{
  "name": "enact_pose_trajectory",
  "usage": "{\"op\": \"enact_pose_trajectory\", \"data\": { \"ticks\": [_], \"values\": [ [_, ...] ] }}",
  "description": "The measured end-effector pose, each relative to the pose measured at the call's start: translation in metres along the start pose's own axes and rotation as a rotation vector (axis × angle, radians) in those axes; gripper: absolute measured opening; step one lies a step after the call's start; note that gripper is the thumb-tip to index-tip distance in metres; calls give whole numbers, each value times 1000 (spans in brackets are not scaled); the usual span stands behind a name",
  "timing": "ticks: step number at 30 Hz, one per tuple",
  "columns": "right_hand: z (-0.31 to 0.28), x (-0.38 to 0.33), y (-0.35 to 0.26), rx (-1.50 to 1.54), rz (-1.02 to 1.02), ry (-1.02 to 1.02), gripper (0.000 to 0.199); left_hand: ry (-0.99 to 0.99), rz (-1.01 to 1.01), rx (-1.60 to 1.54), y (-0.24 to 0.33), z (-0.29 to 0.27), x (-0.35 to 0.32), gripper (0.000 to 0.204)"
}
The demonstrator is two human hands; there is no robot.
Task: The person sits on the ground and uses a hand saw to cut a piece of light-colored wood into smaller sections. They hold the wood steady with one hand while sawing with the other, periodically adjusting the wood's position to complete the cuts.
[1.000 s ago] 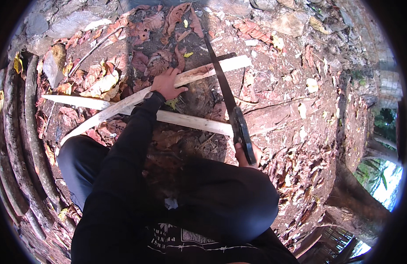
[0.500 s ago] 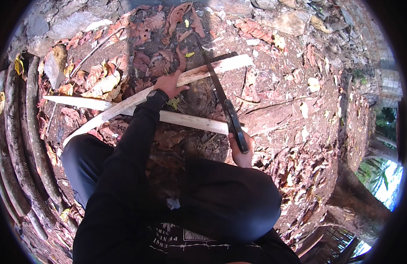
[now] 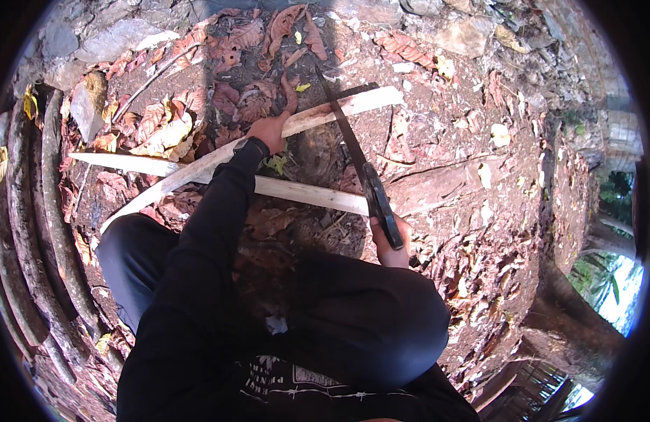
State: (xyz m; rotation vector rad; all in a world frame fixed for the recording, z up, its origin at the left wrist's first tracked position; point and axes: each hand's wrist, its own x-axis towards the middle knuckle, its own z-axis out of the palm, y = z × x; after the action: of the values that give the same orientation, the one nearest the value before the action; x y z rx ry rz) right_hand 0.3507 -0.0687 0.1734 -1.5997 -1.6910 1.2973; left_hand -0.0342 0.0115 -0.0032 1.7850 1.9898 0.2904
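My right hand (image 3: 393, 243) is wrapped around the black handle of a handsaw (image 3: 352, 144). Its dark blade lies across the far right part of a pale wooden strip (image 3: 311, 121), touching it at a steep angle. Gripping that same strip left of the blade is my left hand (image 3: 269, 133), in a black sleeve with a dark watch at the wrist. The strip slopes down to the left and reaches my left knee. A second pale strip with a pointed left end (image 3: 307, 195) lies crossed beneath it, its right end partly behind the saw handle.
Several round logs (image 3: 35, 204) lie at the left. Dry brown leaves (image 3: 167, 133) cover much of the soil. Large stones (image 3: 117, 41) line the far edge, and a thick trunk or root (image 3: 561, 309) stands at the lower right. My bent legs (image 3: 371, 316) are close below the strips.
The saw and my right hand have moved slightly toward me and to the right, the blade still across the strip. My left hand keeps its place, with its thumb less visible.
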Motion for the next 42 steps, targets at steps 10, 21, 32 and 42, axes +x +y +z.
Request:
{"op": "enact_pose_trajectory", "data": {
  "ticks": [10,21,32,42],
  "values": [
    [-28,-7,-41,-63,36,-67,13,-118,111,-212,-11,-3,0,56],
    [10,-12,-24,-45,-104,36,18,220,91,-11,15,-6,-14,65],
    [-2,-25,-24,-45,-72,34,19,74,79,101,24,-11,-3,65],
    [25,17,-7,37,-90,14,19,70,142,111,25,-14,-6,68]
  ]
}}
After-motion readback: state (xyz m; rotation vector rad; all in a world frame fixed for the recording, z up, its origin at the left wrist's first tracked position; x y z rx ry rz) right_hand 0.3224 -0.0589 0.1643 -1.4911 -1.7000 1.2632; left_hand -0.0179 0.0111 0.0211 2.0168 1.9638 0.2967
